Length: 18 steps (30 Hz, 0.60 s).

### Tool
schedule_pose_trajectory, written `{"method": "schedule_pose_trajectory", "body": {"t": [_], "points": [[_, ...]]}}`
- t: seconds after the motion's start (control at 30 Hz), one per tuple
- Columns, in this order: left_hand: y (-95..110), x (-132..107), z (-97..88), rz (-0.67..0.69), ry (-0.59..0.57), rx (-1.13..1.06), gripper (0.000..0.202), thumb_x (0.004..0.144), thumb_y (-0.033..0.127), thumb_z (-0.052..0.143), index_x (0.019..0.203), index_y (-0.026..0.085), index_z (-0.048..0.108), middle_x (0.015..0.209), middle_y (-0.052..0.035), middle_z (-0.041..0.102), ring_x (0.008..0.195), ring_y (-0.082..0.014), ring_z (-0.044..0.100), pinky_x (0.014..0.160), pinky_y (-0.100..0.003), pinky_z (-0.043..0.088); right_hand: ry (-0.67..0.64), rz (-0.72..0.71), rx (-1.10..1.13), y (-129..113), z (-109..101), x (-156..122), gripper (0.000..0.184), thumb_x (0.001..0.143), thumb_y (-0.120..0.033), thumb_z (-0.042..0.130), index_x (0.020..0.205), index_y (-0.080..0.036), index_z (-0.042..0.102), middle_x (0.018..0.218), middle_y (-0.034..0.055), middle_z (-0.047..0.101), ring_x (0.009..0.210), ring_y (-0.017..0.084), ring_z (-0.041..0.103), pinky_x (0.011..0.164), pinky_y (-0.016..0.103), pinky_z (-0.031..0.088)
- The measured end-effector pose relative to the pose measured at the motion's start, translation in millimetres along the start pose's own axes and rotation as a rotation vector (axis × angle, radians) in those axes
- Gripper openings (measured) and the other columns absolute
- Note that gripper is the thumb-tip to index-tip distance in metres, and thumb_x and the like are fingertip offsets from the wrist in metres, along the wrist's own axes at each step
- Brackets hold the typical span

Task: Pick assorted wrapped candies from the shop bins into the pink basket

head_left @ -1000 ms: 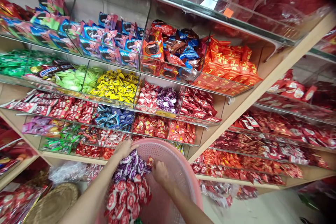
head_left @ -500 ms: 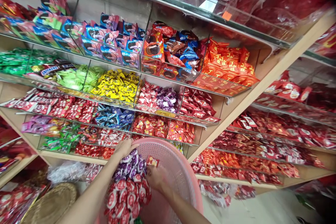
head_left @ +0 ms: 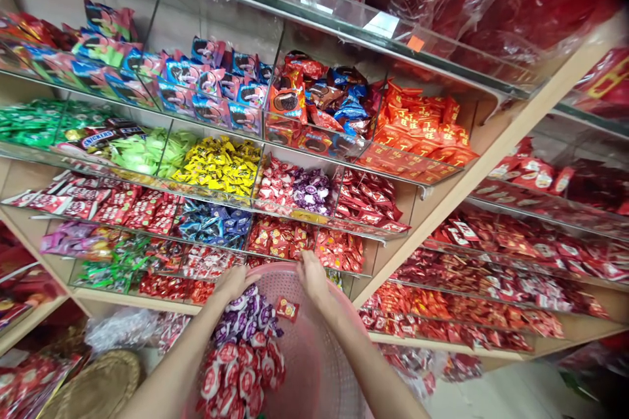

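Observation:
A pink plastic basket (head_left: 289, 273) with a perforated wall stands low in front of me. My left hand (head_left: 232, 283) is closed on its far rim at the left. Inside lie purple-and-white wrapped candies (head_left: 248, 314), red-and-white wrapped candies (head_left: 240, 373) and a single small red packet (head_left: 287, 308). My right hand (head_left: 313, 278) reaches over the far rim, its fingers at the red candy packets (head_left: 280, 236) on a lower shelf. Those fingers are foreshortened and partly hidden, so whether they grip a packet is unclear.
Glass-fronted shelves hold yellow candies (head_left: 219, 167), blue packets (head_left: 213, 221), orange packets (head_left: 422, 124) and other sweets. A wooden upright (head_left: 432, 200) separates the bays. A woven basket (head_left: 93, 386) stands at lower left, near clear plastic bags (head_left: 122, 324).
My right hand has moved from inside the basket, beside the small red packet, up and away to the shelf. The packet now lies apart from it. My left hand stays on the rim.

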State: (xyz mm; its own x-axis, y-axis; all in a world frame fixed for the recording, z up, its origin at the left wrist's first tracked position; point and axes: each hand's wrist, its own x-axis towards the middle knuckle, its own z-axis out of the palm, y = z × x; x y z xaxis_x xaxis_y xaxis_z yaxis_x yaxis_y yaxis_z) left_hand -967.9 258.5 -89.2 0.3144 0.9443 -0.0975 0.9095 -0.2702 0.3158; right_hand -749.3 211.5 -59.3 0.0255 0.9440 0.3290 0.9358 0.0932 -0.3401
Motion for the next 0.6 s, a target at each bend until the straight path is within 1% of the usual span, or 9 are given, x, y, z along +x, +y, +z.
{"method": "schedule_pose_trajectory", "body": {"t": [0.03,0.07,0.13,0.23,0.3,0.37,0.43,0.5,0.6], "points": [[0,0,0.5,-0.001,0.003,0.003,0.052,0.078,0.062,0.031,0.08,0.02,0.061,0.088,-0.0113,0.067,0.087,-0.0249,0.061,0.068,-0.029,0.041,0.01,-0.03,-0.002,2,-5,11,0.026,0.08,-0.014,0.036,0.101,-0.018,0.05,0.1,0.0074,0.057,0.091,0.016,0.053,0.075,0.024,0.037],[0,0,1.0,-0.004,0.006,0.008,0.052,0.078,0.063,0.031,0.08,0.019,0.06,0.088,-0.0114,0.067,0.087,-0.0249,0.061,0.069,-0.029,0.041,-0.008,-0.041,-0.004,5,-8,21,0.028,0.079,-0.014,0.038,0.105,-0.019,0.047,0.104,0.0077,0.056,0.092,0.016,0.053,0.075,0.024,0.037],[-1,1,1.9,-0.01,0.013,0.016,0.053,0.078,0.064,0.031,0.079,0.019,0.06,0.088,-0.0115,0.067,0.087,-0.0247,0.061,0.068,-0.029,0.041,-0.107,-0.02,-0.009,9,-9,38,0.034,0.076,-0.016,0.045,0.11,-0.018,0.043,0.109,0.0085,0.054,0.091,0.016,0.054,0.072,0.024,0.037],[-1,1,2.0,-0.006,0.012,0.02,0.053,0.078,0.064,0.029,0.078,0.02,0.06,0.089,-0.0115,0.067,0.086,-0.0249,0.061,0.067,-0.029,0.041,-0.276,0.039,-0.013,16,-5,53,0.045,0.071,-0.02,0.055,0.113,-0.018,0.04,0.102,0.0079,0.058,0.084,0.017,0.057,0.067,0.024,0.037],[-1,1,1.4,-0.001,0.008,0.019,0.053,0.078,0.063,0.029,0.078,0.02,0.06,0.088,-0.0114,0.067,0.085,-0.025,0.062,0.066,-0.029,0.041,-0.324,0.047,-0.015,18,-3,56,0.047,0.069,-0.021,0.058,0.112,-0.018,0.041,0.095,0.0059,0.061,0.08,0.017,0.058,0.065,0.025,0.036],[-1,1,1.1,0.0,0.003,0.018,0.053,0.078,0.063,0.029,0.079,0.021,0.06,0.088,-0.0111,0.067,0.085,-0.0248,0.062,0.066,-0.029,0.042,-0.33,0.035,-0.009,20,-1,56,0.045,0.069,-0.021,0.058,0.111,-0.019,0.042,0.094,0.0047,0.061,0.079,0.016,0.057,0.066,0.024,0.036],[-1,2,1.3,-0.001,0.003,0.022,0.053,0.078,0.063,0.028,0.08,0.021,0.06,0.089,-0.0112,0.067,0.086,-0.0249,0.061,0.067,-0.03,0.042,-0.31,0.004,0.009,22,0,53,0.044,0.07,-0.019,0.057,0.111,-0.021,0.042,0.099,0.0045,0.059,0.084,0.016,0.056,0.069,0.024,0.036],[-2,3,2.0,0.0,0.004,0.029,0.054,0.078,0.064,0.028,0.08,0.02,0.06,0.089,-0.0118,0.067,0.086,-0.0252,0.061,0.068,-0.03,0.042,-0.267,-0.045,0.043,25,2,49,0.042,0.071,-0.018,0.055,0.111,-0.022,0.042,0.105,0.005,0.056,0.089,0.016,0.055,0.071,0.025,0.037],[-3,5,3.5,0.008,0.0,0.029,0.055,0.078,0.064,0.028,0.081,0.02,0.06,0.089,-0.0117,0.067,0.086,-0.0255,0.061,0.068,-0.03,0.042,-0.167,-0.109,0.099,27,3,44,0.04,0.073,-0.018,0.052,0.111,-0.022,0.042,0.11,0.0063,0.051,0.093,0.016,0.053,0.074,0.026,0.039]]}}
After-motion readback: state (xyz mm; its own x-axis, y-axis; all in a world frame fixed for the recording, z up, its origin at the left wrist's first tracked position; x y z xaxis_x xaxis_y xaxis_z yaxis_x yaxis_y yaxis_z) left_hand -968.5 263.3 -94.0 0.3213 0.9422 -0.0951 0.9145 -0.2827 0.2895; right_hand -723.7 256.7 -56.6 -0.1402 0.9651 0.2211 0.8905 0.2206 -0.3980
